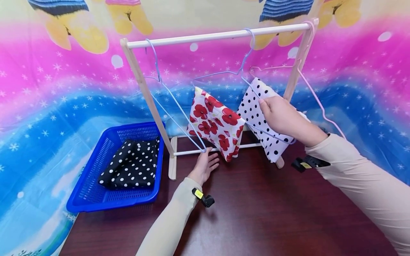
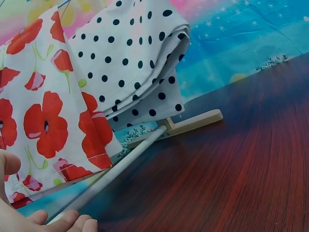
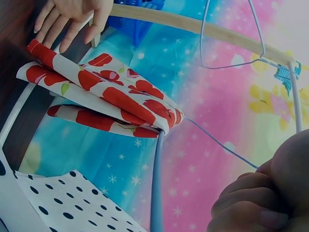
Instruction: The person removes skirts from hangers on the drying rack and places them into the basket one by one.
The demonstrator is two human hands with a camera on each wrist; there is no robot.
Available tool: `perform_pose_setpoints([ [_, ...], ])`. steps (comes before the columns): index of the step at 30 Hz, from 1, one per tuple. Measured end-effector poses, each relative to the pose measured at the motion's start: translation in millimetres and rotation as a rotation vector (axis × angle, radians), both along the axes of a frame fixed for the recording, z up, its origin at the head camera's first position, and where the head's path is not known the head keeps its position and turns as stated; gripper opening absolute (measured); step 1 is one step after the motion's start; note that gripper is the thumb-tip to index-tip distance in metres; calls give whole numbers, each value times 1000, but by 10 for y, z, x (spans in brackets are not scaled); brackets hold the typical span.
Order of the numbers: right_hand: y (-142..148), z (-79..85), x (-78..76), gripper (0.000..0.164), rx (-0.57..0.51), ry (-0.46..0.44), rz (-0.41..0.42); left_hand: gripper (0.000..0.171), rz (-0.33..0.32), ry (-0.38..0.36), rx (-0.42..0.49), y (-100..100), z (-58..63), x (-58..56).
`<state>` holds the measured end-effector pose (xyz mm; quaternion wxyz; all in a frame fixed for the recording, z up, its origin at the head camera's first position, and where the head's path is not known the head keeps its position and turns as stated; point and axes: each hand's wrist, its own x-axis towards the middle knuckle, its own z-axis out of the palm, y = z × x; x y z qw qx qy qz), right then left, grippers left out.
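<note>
My right hand grips one sloping side of a light blue hanger hooked over the rack's top bar. Draped on that hanger is a white cloth with red flowers, slanting down to the right. My left hand is low, palm up with fingers spread, beside the cloth's lower edge and under the end of a bare blue hanger. In the left wrist view its fingertips show near the rack's bottom bar. A white cloth with black dots hangs behind my right hand.
The wooden rack stands on a dark red-brown table. A pink hanger hangs at its right end. At left, a blue basket holds a folded black cloth with white dots. A printed backdrop closes off the back.
</note>
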<state>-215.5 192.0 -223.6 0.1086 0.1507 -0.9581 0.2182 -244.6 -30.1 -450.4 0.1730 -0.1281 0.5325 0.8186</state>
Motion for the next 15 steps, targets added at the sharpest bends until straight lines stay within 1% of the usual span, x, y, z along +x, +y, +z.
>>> perform_pose_setpoints([
  [5,-28,-21,-9,51,-9,7,18,63,6,-21,44,5,-24,-24],
  [11,-62,-22,-1,50,-28,-45,30,68,54,-9,98,35,-26,-49],
  [15,-96,-18,10,49,-24,-55,28,71,79,-15,132,52,-18,-57],
])
